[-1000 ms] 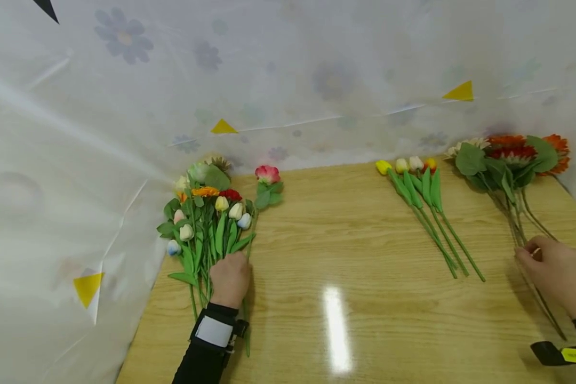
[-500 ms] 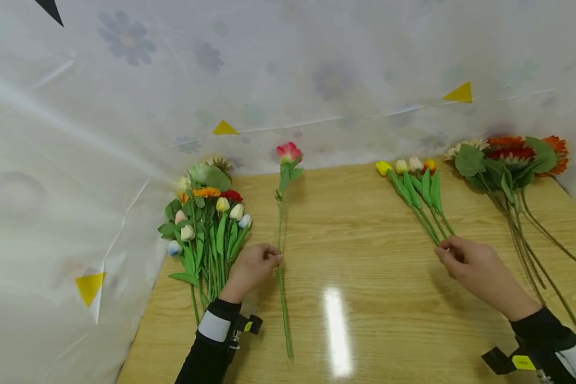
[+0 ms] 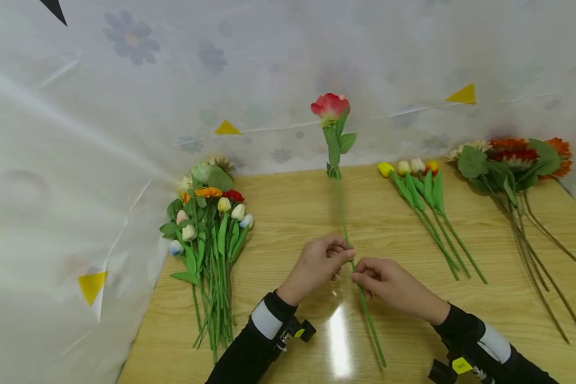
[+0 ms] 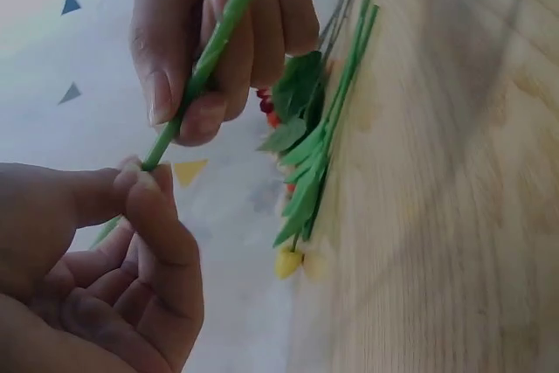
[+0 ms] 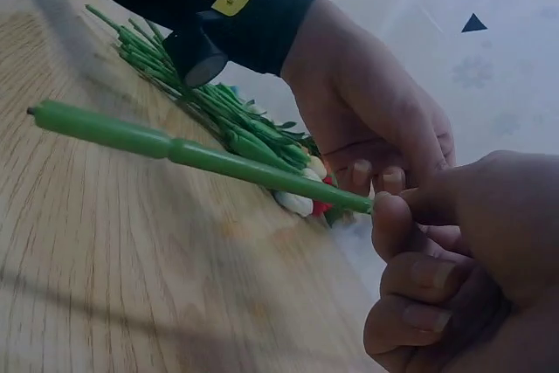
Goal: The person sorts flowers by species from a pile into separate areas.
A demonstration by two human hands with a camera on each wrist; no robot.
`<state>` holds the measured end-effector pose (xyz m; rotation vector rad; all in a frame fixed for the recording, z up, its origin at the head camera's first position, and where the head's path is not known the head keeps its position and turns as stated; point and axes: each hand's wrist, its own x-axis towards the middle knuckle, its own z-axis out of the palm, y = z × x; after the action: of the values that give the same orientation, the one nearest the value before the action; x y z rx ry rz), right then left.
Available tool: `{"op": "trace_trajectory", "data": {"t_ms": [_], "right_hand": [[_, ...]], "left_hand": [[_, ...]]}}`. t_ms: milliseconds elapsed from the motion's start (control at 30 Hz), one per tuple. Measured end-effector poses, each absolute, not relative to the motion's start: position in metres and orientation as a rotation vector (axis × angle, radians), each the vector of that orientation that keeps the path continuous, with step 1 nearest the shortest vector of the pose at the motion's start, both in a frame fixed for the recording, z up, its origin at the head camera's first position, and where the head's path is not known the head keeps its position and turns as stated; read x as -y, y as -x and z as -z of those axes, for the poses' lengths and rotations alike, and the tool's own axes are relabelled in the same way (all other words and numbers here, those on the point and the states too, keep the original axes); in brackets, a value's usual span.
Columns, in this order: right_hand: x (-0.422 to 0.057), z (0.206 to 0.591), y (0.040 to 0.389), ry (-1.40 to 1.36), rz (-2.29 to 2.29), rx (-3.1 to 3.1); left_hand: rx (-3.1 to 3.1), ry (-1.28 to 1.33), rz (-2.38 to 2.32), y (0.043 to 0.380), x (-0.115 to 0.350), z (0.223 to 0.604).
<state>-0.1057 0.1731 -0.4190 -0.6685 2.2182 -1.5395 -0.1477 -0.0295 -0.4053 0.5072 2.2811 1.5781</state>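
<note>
A long-stemmed pink flower (image 3: 330,108) stands tilted over the middle of the wooden table, its bloom toward the back curtain. My left hand (image 3: 317,262) pinches its green stem between thumb and forefinger. Just below, toward the stem's cut end, my right hand (image 3: 396,285) pinches the same stem with thumb and forefinger. In the left wrist view the two hands meet closely along the green stem (image 4: 218,45). The stem's lower end (image 5: 105,131) sticks out free past the right fingers in the right wrist view.
At the left lies a thick bunch of mixed flowers (image 3: 206,234). Several tulips (image 3: 424,197) lie right of the hands, and a bunch of orange and red flowers (image 3: 513,160) lies farther right. A pale curtain (image 3: 278,69) backs the table (image 3: 288,213).
The left hand has brought the pink flower from beside the left bunch to the middle, raised off the table. The right hand left the right bunch, passed the tulips and took the flower's stem.
</note>
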Motion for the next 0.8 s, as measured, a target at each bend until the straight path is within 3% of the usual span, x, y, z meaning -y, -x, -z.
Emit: {"op": "trace_trajectory", "data": {"t_ms": [200,400,800], "right_hand": [[-0.186,0.434,0.113,0.528,1.455,-2.301],[-0.2,0.451,0.121,0.386,1.329,-2.406],[-0.21,0.458,0.128,0.437,1.117,-2.556]], "left_hand": [[-2.476,-0.537,-1.31,0.148,0.037,0.409],[-2.791,-0.493,-0.98,0.151,0.078,0.414],[-3.377,0.089,-0.247,0.141,0.191,0.404]]}}
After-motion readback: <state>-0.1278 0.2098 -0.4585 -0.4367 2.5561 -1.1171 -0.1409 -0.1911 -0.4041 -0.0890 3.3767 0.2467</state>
